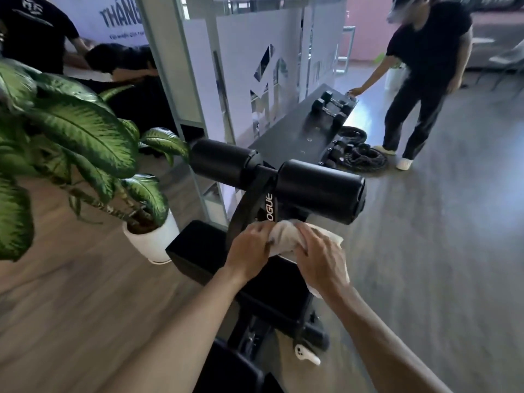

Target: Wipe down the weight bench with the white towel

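Both hands press a white towel (pixel 286 236) against the black weight bench (pixel 269 293), just below its two black foam roller pads (pixel 320 191). The left hand (pixel 249 251) bunches the towel's left side; the right hand (pixel 320 259) lies flat over its right side, cloth trailing under the wrist. A potted plant (pixel 85 143) in a white pot stands left of the bench. A person in black (pixel 419 80) reaches toward a dumbbell rack (pixel 331 106) farther back.
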Available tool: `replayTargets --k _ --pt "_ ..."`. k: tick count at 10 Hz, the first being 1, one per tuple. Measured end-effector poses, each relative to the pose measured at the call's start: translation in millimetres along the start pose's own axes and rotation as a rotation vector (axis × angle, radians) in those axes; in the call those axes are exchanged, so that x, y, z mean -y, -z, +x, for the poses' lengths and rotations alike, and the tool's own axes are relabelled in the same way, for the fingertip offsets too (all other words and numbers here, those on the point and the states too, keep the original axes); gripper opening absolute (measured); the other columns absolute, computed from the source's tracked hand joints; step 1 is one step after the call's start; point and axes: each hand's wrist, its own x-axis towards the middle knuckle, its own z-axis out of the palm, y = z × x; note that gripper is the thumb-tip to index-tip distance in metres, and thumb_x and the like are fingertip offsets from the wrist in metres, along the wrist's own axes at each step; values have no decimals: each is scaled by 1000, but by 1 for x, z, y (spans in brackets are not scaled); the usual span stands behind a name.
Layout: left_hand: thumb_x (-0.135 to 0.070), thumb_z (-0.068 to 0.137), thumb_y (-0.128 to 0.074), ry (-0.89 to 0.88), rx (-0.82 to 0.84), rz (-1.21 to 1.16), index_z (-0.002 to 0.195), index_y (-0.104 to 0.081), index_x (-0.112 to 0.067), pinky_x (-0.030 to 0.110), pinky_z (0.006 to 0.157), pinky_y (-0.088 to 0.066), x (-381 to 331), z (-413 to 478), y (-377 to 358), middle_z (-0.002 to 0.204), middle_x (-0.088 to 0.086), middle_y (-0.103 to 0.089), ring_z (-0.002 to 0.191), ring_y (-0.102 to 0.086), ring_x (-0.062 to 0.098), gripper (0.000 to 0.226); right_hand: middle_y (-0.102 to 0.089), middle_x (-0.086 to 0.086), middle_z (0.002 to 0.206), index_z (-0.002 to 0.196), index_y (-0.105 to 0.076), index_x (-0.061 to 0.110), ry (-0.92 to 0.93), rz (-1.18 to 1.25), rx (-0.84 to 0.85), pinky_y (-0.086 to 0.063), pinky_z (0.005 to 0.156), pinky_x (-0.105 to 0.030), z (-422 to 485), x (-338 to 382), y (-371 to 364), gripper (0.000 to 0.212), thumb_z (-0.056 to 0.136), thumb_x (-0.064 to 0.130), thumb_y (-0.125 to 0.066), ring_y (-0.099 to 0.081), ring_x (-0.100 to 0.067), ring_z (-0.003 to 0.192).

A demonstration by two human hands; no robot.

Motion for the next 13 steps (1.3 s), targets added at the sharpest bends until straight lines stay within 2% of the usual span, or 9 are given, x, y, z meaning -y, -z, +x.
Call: replayTargets --k 2,4,5,6,7,9,10,12,13 --pt "-18 96 -43 -79 391 325 155 -38 -14 33 128 3 40 -64 -51 169 9 -19 158 -11 27 60 -37 1 162 147 -47 30 57 -20 536 -20 123 -43 -93 -8 -55 57 91 39 -45 -26 -25 152" --pt "-36 96 -34 -269 77 329 121 -75 -18 39 118 -37 22 -61 -28 137 13 -65 133 -57 28 51 -73 8 118 104 -74 34 3 155 264 -48 104 -45 -62 -9 -48 26 95 48 -54 -63 -11 111" --pt "-34 100 -23 -196 164 460 152 -44 -8 48 117 -39 16 -66 -38 159 18 -35 148 -38 31 62 -14 -10 169 160 -19 28 -184 -109 454 -11 125 -51 -60 -12 -64 60 105 49 -26 -8 -33 155" --pt "-35 107 -13 -107 372 503 161 -4 -4 51 127 -9 18 -78 -59 166 21 6 156 0 37 63 25 -10 167 155 25 30 -217 -193 596 10 123 -55 -83 -7 -88 67 104 52 -13 29 -35 150" --pt "-37 109 -14 -34 511 545 159 16 -6 52 126 5 14 -76 -63 166 18 24 154 20 38 66 29 -9 165 154 27 31 -217 -182 620 14 122 -53 -83 -6 -84 67 104 52 -12 33 -34 147" --pt "-33 108 -19 -4 557 496 162 2 -8 49 128 -2 9 -88 -47 170 16 9 157 6 35 63 24 -3 167 151 30 31 -165 -178 646 9 124 -49 -104 -4 -71 70 103 56 -14 27 -32 151" --pt "-31 95 -31 -41 535 484 143 -58 -11 45 110 -47 2 -99 -34 151 16 -53 139 -51 33 59 22 -2 168 148 33 30 -147 -169 619 7 124 -47 -112 -5 -74 70 102 57 -13 24 -32 152" --pt "-46 102 -31 108 538 118 151 -42 -22 41 118 -31 0 -73 -24 160 9 -40 147 -37 26 55 -13 -6 169 160 -13 31 -224 -68 623 -11 125 -51 -86 8 -54 65 102 57 -27 -7 -33 156" --pt "-72 90 -47 304 338 -341 87 -71 -25 31 76 -49 -7 -31 10 89 -3 -75 87 -68 18 52 -72 2 98 104 -72 26 -372 275 605 -52 89 -36 -28 26 -15 49 96 65 -42 -66 -16 93"
